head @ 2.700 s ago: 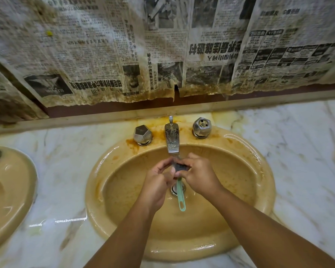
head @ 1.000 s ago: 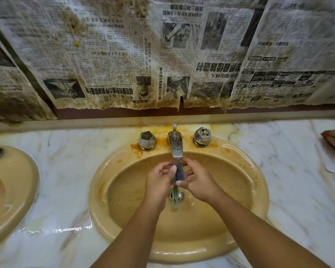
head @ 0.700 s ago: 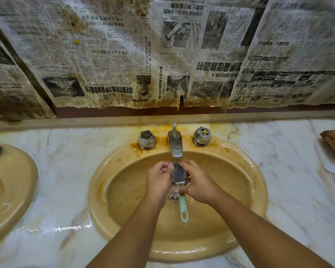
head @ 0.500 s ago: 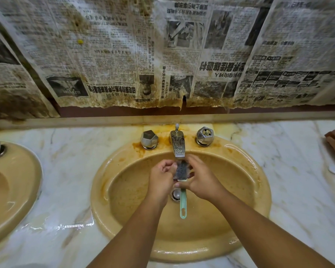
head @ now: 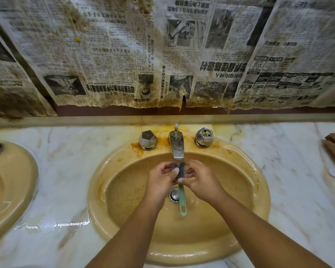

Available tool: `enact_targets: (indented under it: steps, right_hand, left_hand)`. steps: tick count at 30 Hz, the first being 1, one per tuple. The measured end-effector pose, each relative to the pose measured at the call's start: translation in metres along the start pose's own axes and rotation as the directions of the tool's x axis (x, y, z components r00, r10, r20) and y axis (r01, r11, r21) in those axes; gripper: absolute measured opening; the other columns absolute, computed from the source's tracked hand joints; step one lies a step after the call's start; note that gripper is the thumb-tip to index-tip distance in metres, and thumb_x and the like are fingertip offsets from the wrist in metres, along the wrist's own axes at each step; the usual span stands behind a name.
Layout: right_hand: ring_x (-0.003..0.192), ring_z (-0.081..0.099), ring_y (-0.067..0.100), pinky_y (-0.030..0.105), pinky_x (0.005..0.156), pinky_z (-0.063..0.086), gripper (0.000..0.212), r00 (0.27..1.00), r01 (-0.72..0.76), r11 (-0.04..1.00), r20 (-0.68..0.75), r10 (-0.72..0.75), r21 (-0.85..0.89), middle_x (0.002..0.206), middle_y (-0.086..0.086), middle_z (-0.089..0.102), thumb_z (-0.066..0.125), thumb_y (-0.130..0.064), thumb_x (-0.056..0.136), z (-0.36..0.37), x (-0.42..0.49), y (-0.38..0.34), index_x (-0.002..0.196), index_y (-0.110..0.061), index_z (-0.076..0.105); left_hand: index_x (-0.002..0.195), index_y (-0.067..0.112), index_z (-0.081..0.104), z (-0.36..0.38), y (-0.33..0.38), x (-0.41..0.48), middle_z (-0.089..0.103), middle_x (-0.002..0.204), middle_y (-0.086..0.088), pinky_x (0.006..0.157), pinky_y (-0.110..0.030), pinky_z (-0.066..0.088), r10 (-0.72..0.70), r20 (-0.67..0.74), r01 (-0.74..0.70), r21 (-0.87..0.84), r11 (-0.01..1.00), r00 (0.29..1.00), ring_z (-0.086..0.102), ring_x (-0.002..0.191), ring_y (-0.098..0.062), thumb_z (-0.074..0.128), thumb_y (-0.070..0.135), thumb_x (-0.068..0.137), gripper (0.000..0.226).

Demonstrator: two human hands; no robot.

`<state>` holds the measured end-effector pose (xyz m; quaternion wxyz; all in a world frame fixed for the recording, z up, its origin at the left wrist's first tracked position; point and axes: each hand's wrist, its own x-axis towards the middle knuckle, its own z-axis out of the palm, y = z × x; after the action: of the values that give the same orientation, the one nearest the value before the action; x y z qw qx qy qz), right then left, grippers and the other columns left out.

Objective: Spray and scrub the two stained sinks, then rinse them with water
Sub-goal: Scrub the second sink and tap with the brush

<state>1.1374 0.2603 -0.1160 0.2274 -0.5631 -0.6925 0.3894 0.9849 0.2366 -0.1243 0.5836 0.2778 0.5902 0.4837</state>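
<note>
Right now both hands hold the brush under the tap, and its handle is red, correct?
Not quite. The head view shows the brush has a green handle, not red. The left hand and right hand do hold it under the tap.

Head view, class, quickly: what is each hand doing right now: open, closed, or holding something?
Left hand: closed on the brush, at its head.
Right hand: closed, pinching the brush below its head.

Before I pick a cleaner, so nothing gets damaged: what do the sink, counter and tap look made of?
Sink: likely glazed ceramic, glossy yellow with bright highlights. Counter: polished marble or a lookalike, white with grey veins. Tap: chromed metal, reflective but spotted.
</note>
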Motion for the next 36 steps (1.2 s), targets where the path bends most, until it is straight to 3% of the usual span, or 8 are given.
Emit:
enact_targets:
  steps: [5, 9, 12, 14, 18, 25, 32, 36]
  right_hand:
    - [0.091, 0.061, 0.007, 0.015, 0.079, 0.049, 0.051, 0.998, 0.027, 1.000, -0.062, -0.026, 0.009, 0.116, -0.029, 0.054, 0.085, -0.021, 0.084, 0.000, -0.002, 0.005, 0.133, -0.020, 0.068]
    - [0.106, 0.058, 0.007, 0.021, 0.089, 0.046, 0.033, 0.971, 0.096, 0.983, -0.201, -0.126, -0.154, 0.118, -0.011, 0.065, 0.074, -0.030, 0.095, -0.017, 0.000, 0.007, 0.126, -0.019, 0.073]
    - [0.117, 0.047, 0.015, 0.031, 0.098, 0.041, 0.033, 0.920, 0.123, 0.944, -0.321, -0.225, -0.307, 0.124, -0.004, 0.061, 0.069, -0.023, 0.097, -0.040, 0.016, 0.004, 0.129, -0.018, 0.069]
    - [0.128, 0.040, 0.021, 0.043, 0.108, 0.041, 0.041, 0.928, 0.115, 0.898, -0.277, -0.250, -0.424, 0.139, -0.001, 0.054, 0.067, -0.020, 0.097, -0.056, 0.033, 0.002, 0.138, -0.022, 0.062]
    - [0.147, 0.023, 0.029, 0.051, 0.118, 0.033, 0.067, 0.999, 0.046, 0.819, 0.019, -0.043, -0.572, 0.168, -0.002, 0.015, 0.060, -0.035, 0.102, -0.081, 0.064, 0.004, 0.159, -0.037, 0.026]
    - [0.121, 0.052, 0.032, 0.043, 0.099, 0.049, 0.061, 0.972, 0.209, 0.604, 0.230, -0.043, -0.769, 0.143, 0.013, 0.045, 0.053, -0.055, 0.100, -0.100, 0.101, 0.004, 0.147, -0.020, 0.037]
    - [0.103, 0.063, 0.033, 0.037, 0.068, 0.046, 0.057, 0.999, 0.034, 0.559, 0.034, -0.010, -0.829, 0.121, 0.014, 0.060, 0.050, -0.062, 0.098, -0.086, 0.104, -0.003, 0.128, -0.014, 0.045]
    - [0.094, 0.066, 0.027, 0.035, 0.065, 0.039, 0.054, 0.993, -0.022, 0.599, -0.086, -0.079, -0.800, 0.103, 0.007, 0.069, 0.043, -0.065, 0.099, -0.081, 0.102, -0.005, 0.117, -0.015, 0.054]
  left_hand:
    - [0.108, 0.017, 0.071, 0.004, 0.001, 0.002, 0.075, 0.107, -0.008, 0.072, -0.032, 0.061, 0.013, -0.031, -0.014, -0.014, 1.000, 0.999, 0.075, 0.095, -0.023, 0.066, 0.003, 0.097, 0.019]
    - [0.111, 0.018, 0.070, 0.004, -0.005, 0.001, 0.075, 0.109, -0.007, 0.086, -0.040, 0.062, 0.001, -0.018, -0.001, 0.008, 1.000, 1.000, 0.073, 0.101, -0.023, 0.063, -0.001, 0.097, 0.025]
    - [0.114, 0.016, 0.068, 0.004, -0.008, -0.001, 0.077, 0.106, -0.007, 0.081, -0.033, 0.061, -0.030, -0.016, 0.030, -0.015, 0.999, 0.999, 0.074, 0.100, -0.022, 0.059, -0.004, 0.098, 0.027]
    - [0.114, 0.017, 0.068, 0.003, -0.007, -0.001, 0.077, 0.104, -0.006, 0.083, -0.033, 0.060, -0.036, -0.012, 0.036, 0.002, 0.999, 0.999, 0.074, 0.099, -0.022, 0.060, -0.003, 0.098, 0.027]
    - [0.113, 0.017, 0.069, -0.001, -0.005, -0.001, 0.076, 0.103, -0.009, 0.077, -0.028, 0.057, -0.052, 0.000, 0.052, 0.006, 0.999, 0.999, 0.073, 0.096, -0.022, 0.062, -0.001, 0.098, 0.025]
    - [0.110, 0.015, 0.070, -0.007, -0.005, 0.005, 0.076, 0.102, -0.013, 0.076, -0.031, 0.056, -0.071, -0.004, 0.071, 0.010, 0.997, 0.997, 0.073, 0.091, -0.025, 0.063, -0.003, 0.096, 0.024]
    - [0.111, 0.015, 0.068, 0.005, -0.007, 0.005, 0.075, 0.105, -0.013, 0.074, -0.030, 0.057, -0.100, -0.001, 0.100, -0.001, 0.995, 0.995, 0.073, 0.090, -0.024, 0.063, -0.002, 0.097, 0.023]
    - [0.113, 0.017, 0.067, 0.006, -0.007, 0.004, 0.075, 0.106, -0.012, 0.077, -0.032, 0.057, -0.109, -0.008, 0.109, 0.005, 0.994, 0.994, 0.073, 0.095, -0.025, 0.063, 0.000, 0.097, 0.024]
